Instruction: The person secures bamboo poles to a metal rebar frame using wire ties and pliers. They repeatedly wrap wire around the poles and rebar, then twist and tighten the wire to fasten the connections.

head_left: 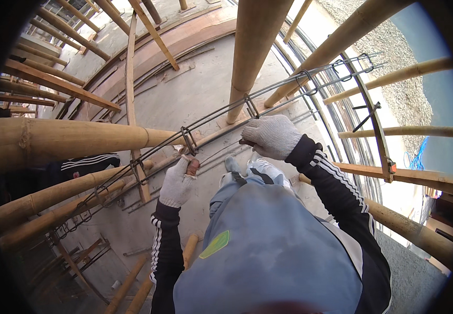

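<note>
A long rebar cage (pixel 213 116), made of thin steel bars with square stirrups, runs diagonally in front of me from lower left to upper right. My left hand (pixel 176 184), in a white knit glove with a bare thumb showing, is closed just below a stirrup (pixel 188 140). What its fingers pinch is too small to make out. My right hand (pixel 274 137), also in a white glove, is curled shut on the near side of the cage, below another stirrup (pixel 251 105). Its fingertips look dark, and whatever they hold is hidden.
Thick bamboo poles (pixel 74 140) surround me, one rising upright (pixel 255 52) beyond the cage. Wooden battens (pixel 131 78) cross at the left. A curved metal bar (pixel 370 115) stands at right. Another person's dark striped sleeve (pixel 87 163) shows at left. Loose rods (pixel 336 131) lie along the slab edge.
</note>
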Available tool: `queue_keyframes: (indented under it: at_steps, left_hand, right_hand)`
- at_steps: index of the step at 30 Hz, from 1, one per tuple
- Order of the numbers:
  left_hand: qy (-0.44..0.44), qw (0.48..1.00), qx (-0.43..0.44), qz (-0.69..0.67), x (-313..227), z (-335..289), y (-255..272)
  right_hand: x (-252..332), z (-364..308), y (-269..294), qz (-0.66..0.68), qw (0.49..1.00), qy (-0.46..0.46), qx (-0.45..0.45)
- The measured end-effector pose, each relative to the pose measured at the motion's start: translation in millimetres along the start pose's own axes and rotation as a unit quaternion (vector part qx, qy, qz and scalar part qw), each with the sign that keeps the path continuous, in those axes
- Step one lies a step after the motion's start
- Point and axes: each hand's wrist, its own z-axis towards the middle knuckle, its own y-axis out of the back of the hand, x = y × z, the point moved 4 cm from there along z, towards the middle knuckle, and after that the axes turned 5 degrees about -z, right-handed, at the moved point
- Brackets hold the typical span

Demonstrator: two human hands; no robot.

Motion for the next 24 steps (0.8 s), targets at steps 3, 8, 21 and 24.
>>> queue_keyframes:
  at_steps: [3,8,21,24]
  left_hand:
    - [-0.006,0.996,-0.037,-0.077,16.8,-7.5,7.8]
    - [-0.059,0.996,-0.066,-0.003,6.9,-11.8,19.8]
    - [-0.039,0.994,-0.067,0.081,-36.6,16.3,49.3]
    - [-0.089,0.986,-0.089,0.105,-46.2,34.0,50.8]
  right_hand:
    - [-4.6,-1.1,4.4,0.004,0.997,0.053,-0.063]
    - [-7.0,11.2,-6.9,0.065,0.991,0.101,-0.060]
    - [-60.9,2.4,-24.7,0.295,0.952,0.079,0.019]
    - [-74.4,0.5,-24.4,0.472,0.881,0.024,0.036]
